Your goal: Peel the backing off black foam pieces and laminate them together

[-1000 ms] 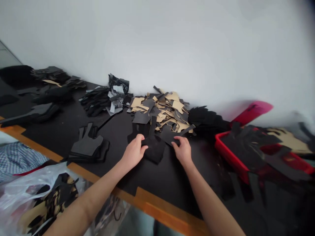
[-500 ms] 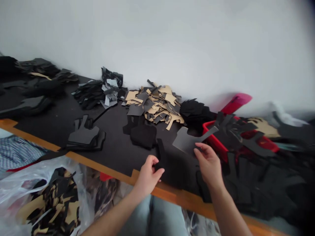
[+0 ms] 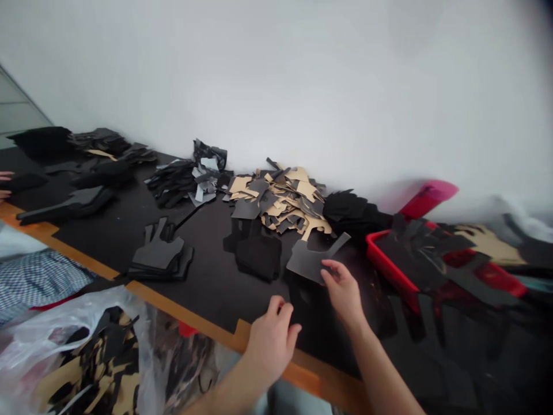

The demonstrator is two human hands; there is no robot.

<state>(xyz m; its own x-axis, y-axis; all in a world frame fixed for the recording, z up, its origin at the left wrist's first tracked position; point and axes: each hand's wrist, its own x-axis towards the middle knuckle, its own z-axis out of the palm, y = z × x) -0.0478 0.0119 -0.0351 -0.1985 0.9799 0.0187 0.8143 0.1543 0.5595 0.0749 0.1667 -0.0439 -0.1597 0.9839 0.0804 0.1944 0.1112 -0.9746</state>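
Note:
My right hand [image 3: 345, 297] pinches the lower right edge of a thin grey cut-out piece [image 3: 305, 262] with a narrow arm pointing up and right. Low over the table's front part is my left hand [image 3: 274, 337], its fingers curled; whatever they hold, if anything, blends into the dark tabletop. Just beyond the left hand lies a stack of black pieces [image 3: 259, 256]. Further left, grey pieces of a similar armed outline form another stack [image 3: 159, 253].
A heap of tan and grey pieces [image 3: 294, 199] lies by the wall, with a black pile [image 3: 354, 210] beside it. Right of my hands stands a red basket [image 3: 391, 268] of dark pieces. A plastic bag [image 3: 147, 346] of scraps hangs below the edge; another person's hand [image 3: 5, 184] shows far left.
My right hand has moved left with the grey piece, away from the red basket. The black strip seen by my left hand is no longer distinct. The camera view has shifted.

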